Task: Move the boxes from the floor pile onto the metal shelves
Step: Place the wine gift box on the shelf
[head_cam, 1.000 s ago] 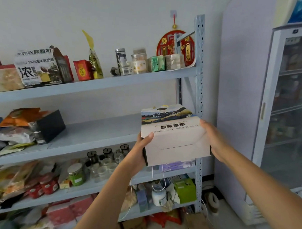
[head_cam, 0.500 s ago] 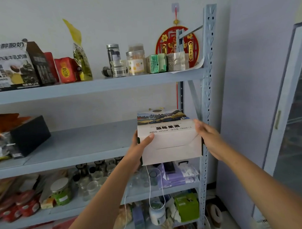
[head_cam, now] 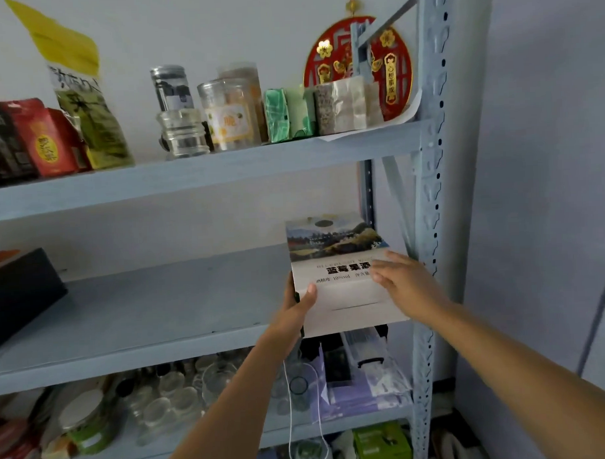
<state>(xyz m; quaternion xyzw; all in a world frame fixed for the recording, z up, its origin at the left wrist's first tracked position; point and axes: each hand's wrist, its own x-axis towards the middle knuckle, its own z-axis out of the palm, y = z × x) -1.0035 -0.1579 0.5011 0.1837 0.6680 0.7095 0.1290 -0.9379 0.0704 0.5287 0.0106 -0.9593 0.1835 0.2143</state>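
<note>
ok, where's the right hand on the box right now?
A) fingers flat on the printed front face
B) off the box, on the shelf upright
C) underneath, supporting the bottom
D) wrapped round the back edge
A: the right hand lies with its fingers straight across the front face of the white box, while the left hand has the grip on the left edge, thumb on the front.

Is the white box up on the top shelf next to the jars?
No, the white box is at the middle shelf, one level below the jars, and the left hand grips it.
</note>
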